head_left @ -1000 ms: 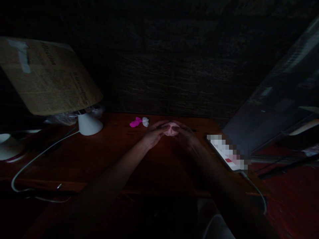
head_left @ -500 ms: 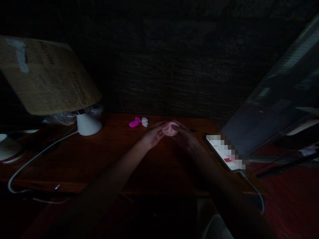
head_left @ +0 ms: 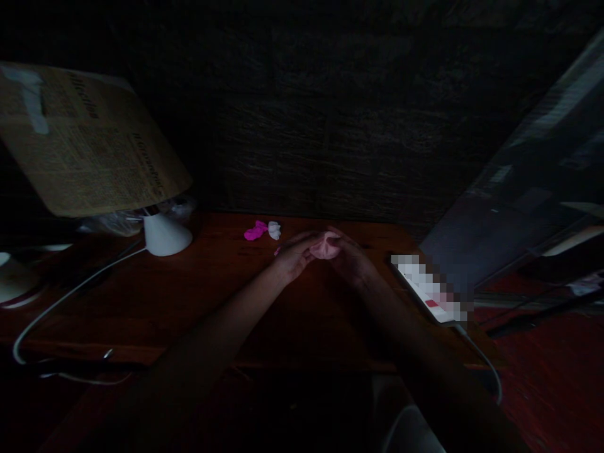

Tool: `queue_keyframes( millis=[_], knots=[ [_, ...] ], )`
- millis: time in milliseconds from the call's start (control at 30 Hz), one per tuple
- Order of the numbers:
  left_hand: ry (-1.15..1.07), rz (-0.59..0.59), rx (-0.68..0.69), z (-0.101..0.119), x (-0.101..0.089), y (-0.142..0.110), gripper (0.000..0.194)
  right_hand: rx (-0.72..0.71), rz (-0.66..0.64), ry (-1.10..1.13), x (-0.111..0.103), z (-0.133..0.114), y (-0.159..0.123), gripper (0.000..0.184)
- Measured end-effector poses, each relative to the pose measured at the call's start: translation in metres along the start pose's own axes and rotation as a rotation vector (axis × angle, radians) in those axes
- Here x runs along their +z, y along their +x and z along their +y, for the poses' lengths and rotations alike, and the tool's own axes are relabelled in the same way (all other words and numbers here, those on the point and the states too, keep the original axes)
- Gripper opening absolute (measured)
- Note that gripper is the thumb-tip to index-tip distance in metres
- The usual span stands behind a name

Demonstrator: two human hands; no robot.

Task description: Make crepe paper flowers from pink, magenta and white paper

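Observation:
Between my two hands is a pale pink, creased, soft-looking lump (head_left: pixel 324 246); whether it is clay, cloth or paper I cannot tell. My left hand (head_left: pixel 297 257) grips it from the left, and my right hand (head_left: pixel 352 257) from the right with the thumb on its near face. Both hands are just above the wooden table (head_left: pixel 302 314), fingers partly hidden behind the lump. Past my left hand lie a bright pink crumpled piece (head_left: pixel 255 231) and a whitish crumpled piece (head_left: pixel 274 230), touching or nearly so. A small pink bit (head_left: pixel 277 250) peeks out beside my left hand.
On the left stands a lamp with a white base (head_left: pixel 167 236) and a newsprint shade (head_left: pixel 104 145); its white cable (head_left: pixel 70 299) runs over the table edge. A partly blurred-out phone or tablet (head_left: pixel 436 308) lies at the right, cable attached. A dark wall (head_left: pixel 325 126) backs the table.
The small pink bit now shows beside my left hand. My hands and the lump have shifted only slightly; the lump stays held between them.

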State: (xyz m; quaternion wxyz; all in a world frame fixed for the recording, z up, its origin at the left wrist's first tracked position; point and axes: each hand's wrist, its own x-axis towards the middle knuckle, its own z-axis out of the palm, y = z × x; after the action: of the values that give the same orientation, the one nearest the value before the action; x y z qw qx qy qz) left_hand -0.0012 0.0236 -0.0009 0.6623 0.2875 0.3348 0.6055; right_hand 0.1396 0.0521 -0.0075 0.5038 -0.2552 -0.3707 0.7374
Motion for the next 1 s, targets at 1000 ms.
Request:
queue_keyframes(
  millis=[1000],
  knots=[
    [0.064,-0.115,0.182,-0.015,0.008,0.000,0.040,-0.063,-0.005,-0.001,-0.001,-0.002,0.002,0.036]
  ],
)
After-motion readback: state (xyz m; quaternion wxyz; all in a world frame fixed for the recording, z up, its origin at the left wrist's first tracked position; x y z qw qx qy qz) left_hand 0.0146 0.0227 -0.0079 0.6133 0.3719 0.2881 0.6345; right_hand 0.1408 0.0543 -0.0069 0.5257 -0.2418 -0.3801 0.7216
